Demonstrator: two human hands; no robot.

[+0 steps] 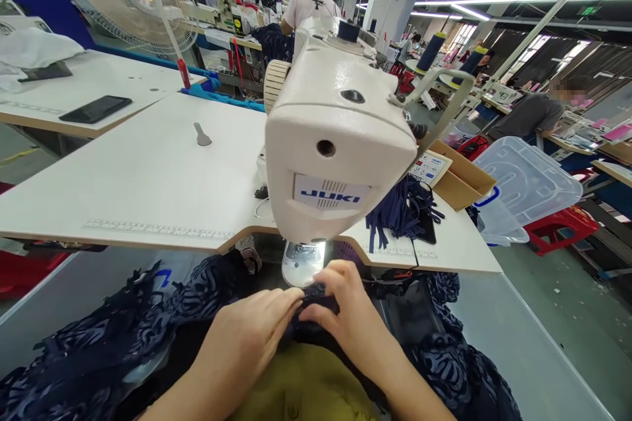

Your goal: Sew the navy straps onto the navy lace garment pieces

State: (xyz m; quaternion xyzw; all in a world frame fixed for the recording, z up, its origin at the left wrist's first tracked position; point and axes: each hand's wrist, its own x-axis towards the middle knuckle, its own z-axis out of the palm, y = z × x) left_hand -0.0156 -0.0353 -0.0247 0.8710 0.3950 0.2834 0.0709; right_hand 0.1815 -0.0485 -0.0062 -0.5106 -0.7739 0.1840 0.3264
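Note:
My left hand point(249, 325) is closed, its fingers pressed together over the edge of a dark navy fabric point(320, 296) just in front of the sewing machine point(340, 151). Opposite it, my right hand point(350, 309) curves thumb and fingers around the same fabric, fingertips nearly meeting those of the left. Both hands are close to the lit metal bed point(299, 266) under the machine head. Needle and presser foot are hidden behind the head. Patterned navy cloth point(148, 316) is heaped on the left, and more patterned cloth point(449, 368) lies on the right.
A bundle of navy strips point(399, 210) lies on the white table point(148, 171) right of the machine, beside a cardboard box point(461, 174). A small metal piece point(202, 135) and a phone point(96, 109) lie left. A clear plastic bin point(528, 177) stands right. Other people work beyond.

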